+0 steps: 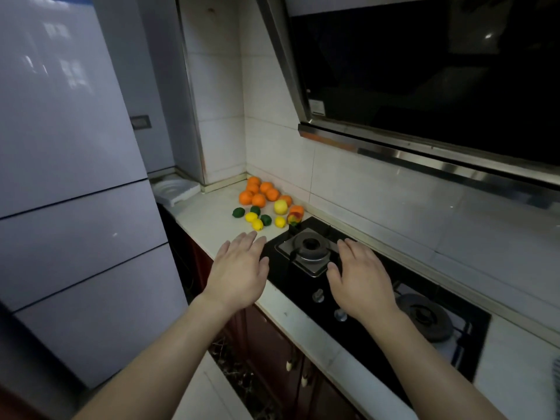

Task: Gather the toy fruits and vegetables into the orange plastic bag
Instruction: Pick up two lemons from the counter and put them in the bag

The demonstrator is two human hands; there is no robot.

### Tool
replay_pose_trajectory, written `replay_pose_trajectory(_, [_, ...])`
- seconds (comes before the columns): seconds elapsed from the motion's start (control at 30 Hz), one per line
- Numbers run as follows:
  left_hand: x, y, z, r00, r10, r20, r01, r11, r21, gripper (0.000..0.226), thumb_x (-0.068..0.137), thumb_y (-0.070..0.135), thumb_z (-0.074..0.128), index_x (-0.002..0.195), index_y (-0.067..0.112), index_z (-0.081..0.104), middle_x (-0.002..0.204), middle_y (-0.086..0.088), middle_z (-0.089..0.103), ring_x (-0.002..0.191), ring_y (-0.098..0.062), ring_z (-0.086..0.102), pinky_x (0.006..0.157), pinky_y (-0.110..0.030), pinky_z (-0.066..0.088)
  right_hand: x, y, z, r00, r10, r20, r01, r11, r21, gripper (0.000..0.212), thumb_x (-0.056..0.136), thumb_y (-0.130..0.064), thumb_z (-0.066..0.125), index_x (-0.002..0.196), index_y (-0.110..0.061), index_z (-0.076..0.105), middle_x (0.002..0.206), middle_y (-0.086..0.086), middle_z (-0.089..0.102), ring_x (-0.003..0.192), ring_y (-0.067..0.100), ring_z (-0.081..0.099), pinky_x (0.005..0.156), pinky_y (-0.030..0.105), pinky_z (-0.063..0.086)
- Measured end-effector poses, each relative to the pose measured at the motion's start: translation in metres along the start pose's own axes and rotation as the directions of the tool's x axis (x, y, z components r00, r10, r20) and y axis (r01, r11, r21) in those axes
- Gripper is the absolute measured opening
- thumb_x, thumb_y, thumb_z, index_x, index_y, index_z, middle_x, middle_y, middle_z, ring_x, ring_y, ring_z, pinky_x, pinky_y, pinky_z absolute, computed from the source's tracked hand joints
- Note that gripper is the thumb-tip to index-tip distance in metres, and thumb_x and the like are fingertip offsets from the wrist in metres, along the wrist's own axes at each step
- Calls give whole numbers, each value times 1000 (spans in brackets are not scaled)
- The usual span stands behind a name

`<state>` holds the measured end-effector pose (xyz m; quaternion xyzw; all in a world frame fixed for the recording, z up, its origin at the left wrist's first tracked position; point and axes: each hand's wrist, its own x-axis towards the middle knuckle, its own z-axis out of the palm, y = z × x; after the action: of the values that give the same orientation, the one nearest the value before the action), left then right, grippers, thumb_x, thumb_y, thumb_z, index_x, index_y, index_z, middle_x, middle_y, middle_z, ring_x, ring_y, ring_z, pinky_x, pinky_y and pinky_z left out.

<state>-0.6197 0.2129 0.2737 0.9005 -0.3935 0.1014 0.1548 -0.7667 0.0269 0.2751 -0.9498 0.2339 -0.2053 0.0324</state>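
Note:
Toy fruits lie in the far corner of the white counter [212, 225]: several oranges [258, 192], three green limes [238, 213], small yellow lemons [257, 224], a larger yellow fruit [281, 206] and a red-yellow fruit [294, 219]. My left hand [241, 268] hovers flat with straight fingers just short of the lemons, holding nothing. My right hand [360, 277] is stretched flat over the gas hob [303, 286], also holding nothing. No orange plastic bag is in view.
A tall grey fridge [69, 177] stands at the left. A black range hood [424, 71] hangs overhead at the right. A white foam tray [175, 189] sits beside the fridge. Two burners [310, 247] and knobs [318, 296] are on the hob.

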Motion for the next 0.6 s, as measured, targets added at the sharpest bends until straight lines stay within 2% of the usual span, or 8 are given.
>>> replay_pose_trajectory(0.23, [60, -55, 7, 1000, -6, -2, 6, 998, 55, 51, 100, 37, 35, 149, 20, 33, 156, -4, 31, 144, -23, 23, 118, -41, 16, 76, -26, 39, 999, -28, -19, 29, 999, 20, 61, 91, -41, 34, 140, -6, 44, 141, 12, 49, 131, 27, 42, 113, 40, 31])
replay_pose_trajectory(0.4, [114, -99, 7, 999, -54, 4, 53, 995, 78, 52, 100, 37, 34, 150, 19, 31, 157, -4, 29, 145, -23, 22, 119, -41, 16, 144, -45, 72, 996, -68, -54, 74, 992, 105, 58, 88, -36, 41, 133, 0, 51, 130, 16, 57, 120, 31, 51, 108, 40, 36])
replay_pose_trajectory(0.53, [144, -127, 11, 996, -82, 16, 81, 994, 76, 52, 101, 37, 33, 150, 20, 31, 158, -4, 27, 146, -22, 20, 119, -41, 15, 188, -60, 95, 993, -109, -49, 115, 984, 137, 59, 86, -37, 36, 123, 3, 57, 118, 19, 61, 109, 34, 56, 101, 43, 44])
replay_pose_trajectory(0.6, [159, -145, 15, 994, -106, 29, 104, 992, 68, 55, 99, 40, 28, 150, 20, 31, 158, -4, 27, 145, -22, 21, 119, -41, 16, 208, -69, 108, 993, -114, -21, 116, 983, 140, 61, 87, -39, 35, 126, 3, 56, 121, 19, 60, 112, 34, 55, 102, 45, 44])
